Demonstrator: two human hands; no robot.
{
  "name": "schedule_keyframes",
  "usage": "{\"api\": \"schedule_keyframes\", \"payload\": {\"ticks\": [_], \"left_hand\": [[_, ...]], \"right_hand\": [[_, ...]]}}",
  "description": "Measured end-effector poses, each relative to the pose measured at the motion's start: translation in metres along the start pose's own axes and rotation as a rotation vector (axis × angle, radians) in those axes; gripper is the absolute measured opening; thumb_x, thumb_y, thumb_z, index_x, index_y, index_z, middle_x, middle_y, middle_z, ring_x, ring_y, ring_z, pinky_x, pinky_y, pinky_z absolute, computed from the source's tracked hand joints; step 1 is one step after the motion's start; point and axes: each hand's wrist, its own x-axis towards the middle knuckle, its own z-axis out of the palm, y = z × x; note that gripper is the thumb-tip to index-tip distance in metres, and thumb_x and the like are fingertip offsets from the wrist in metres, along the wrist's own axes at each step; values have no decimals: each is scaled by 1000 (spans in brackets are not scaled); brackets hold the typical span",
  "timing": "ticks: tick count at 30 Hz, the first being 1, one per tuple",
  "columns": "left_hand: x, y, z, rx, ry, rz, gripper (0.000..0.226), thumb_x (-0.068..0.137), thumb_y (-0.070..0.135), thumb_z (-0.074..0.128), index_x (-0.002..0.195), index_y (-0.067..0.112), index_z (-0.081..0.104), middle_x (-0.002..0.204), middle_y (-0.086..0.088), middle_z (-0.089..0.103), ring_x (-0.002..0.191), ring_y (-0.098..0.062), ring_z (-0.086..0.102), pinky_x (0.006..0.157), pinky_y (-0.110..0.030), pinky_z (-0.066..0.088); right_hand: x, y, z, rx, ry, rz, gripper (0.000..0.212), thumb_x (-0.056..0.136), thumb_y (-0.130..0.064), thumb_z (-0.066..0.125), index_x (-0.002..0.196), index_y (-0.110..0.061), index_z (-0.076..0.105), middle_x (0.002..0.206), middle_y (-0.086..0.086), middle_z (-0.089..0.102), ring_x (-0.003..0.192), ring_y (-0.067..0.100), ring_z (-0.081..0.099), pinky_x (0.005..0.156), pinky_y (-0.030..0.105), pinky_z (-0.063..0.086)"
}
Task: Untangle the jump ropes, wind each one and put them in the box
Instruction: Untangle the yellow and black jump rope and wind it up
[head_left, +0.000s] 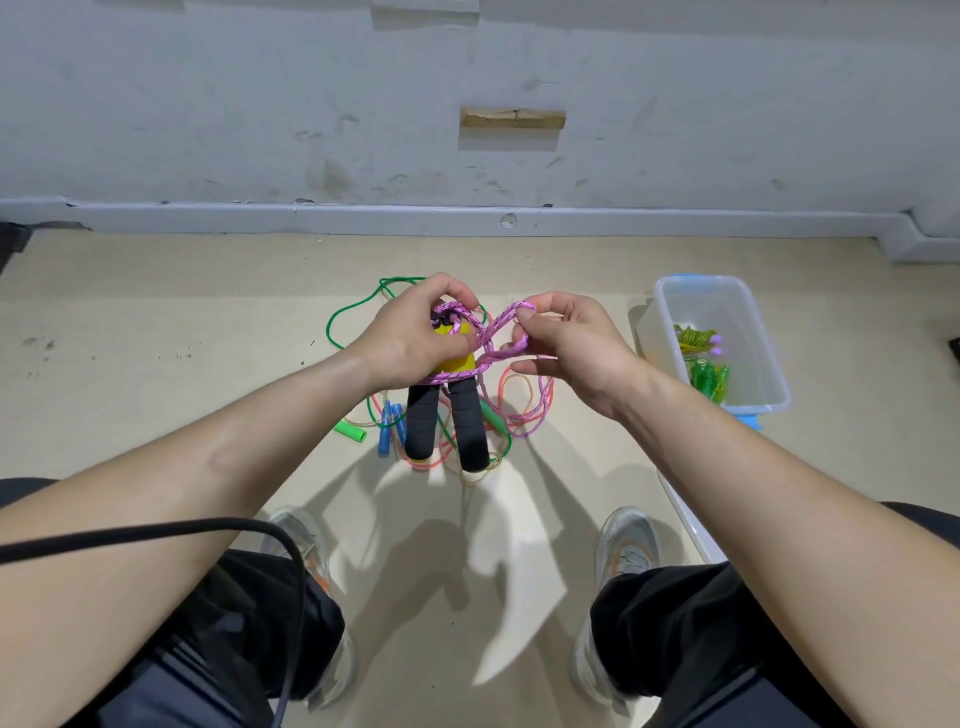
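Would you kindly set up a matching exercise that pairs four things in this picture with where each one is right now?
1. pink braided rope
2. light green plastic handle
3. clear plastic box
4. black foam handles

A. gripped at the top by the left hand
B. far right, holding wound ropes
C. looped between the left hand and right hand
D. lying beside the blue handles

Pairs: 1-C, 2-D, 3-B, 4-A.

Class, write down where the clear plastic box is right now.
Head view: the clear plastic box sits on the floor, right of the right hand and the rope pile.
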Motion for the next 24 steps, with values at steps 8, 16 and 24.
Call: {"api": "schedule_keyframes", "payload": {"ticks": [8,16,24], "left_hand": [[1,-16,3,185,33,-19,33,79,17,73,104,32,57,89,-4,67,74,-17,58,69,-25,45],[9,-29,-5,206,152,-97,33,79,16,73,107,27,59,94,-6,66,85,-29,60,75,-35,47],[17,-34,-27,263,313,-152,32,77,16,66,105,28,56,84,-6,64,79,-30,59,73,-39,49]], "right_hand": [[1,-11,-2,-233,29,98,7,90,-10,70,84,-7,71,50,-2,40,44,13,29,45,22,24],[-3,-20,-15,-433,-128,275,30,86,-38,72,68,-16,64,54,-4,33,45,14,27,50,26,19],[-4,-6,-26,-14,-348,87,28,88,-4,65,65,-19,68,59,2,34,43,10,35,55,25,43]]}}
